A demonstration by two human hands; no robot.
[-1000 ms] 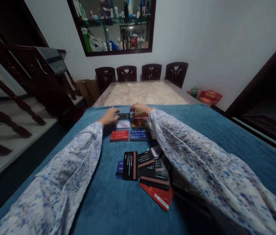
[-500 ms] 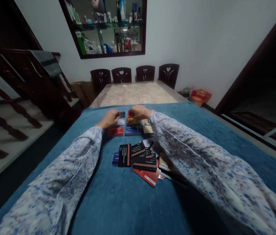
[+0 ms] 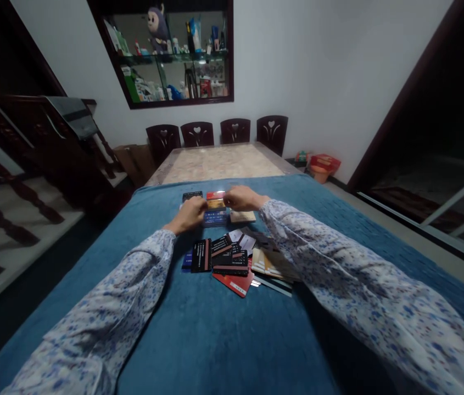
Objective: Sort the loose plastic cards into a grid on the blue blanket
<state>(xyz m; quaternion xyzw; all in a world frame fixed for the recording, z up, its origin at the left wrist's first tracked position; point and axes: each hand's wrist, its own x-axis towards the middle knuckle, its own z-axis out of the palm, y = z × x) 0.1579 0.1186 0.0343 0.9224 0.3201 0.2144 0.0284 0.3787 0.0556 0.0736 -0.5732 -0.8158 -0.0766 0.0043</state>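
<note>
My left hand (image 3: pixel 191 213) is closed at the left edge of a gold card stack (image 3: pixel 216 204); my right hand (image 3: pixel 240 198) is closed at its right edge. Just behind the gold cards lies a red stack (image 3: pixel 216 195), and in front a blue stack (image 3: pixel 215 219). A black stack (image 3: pixel 193 195) is behind my left hand. Below my right hand sits a cream stack (image 3: pixel 242 216). Nearer me spreads a loose pile with black cards (image 3: pixel 201 255), a red card (image 3: pixel 235 282) and cream cards (image 3: pixel 268 262). The fingertips are too small to make out.
A blue cloth (image 3: pixel 215 334) covers the near part of the table, and its bare marble-like top (image 3: pixel 223 162) shows beyond. Dark chairs (image 3: pixel 235 130) stand behind it. A wooden railing (image 3: pixel 13 181) is at left; a red bag (image 3: pixel 324 162) rests on the floor at right.
My left hand has moved right to the gold stack, and my right hand has shifted slightly right, uncovering the red stack. The view has shifted, showing more of the loose cream cards.
</note>
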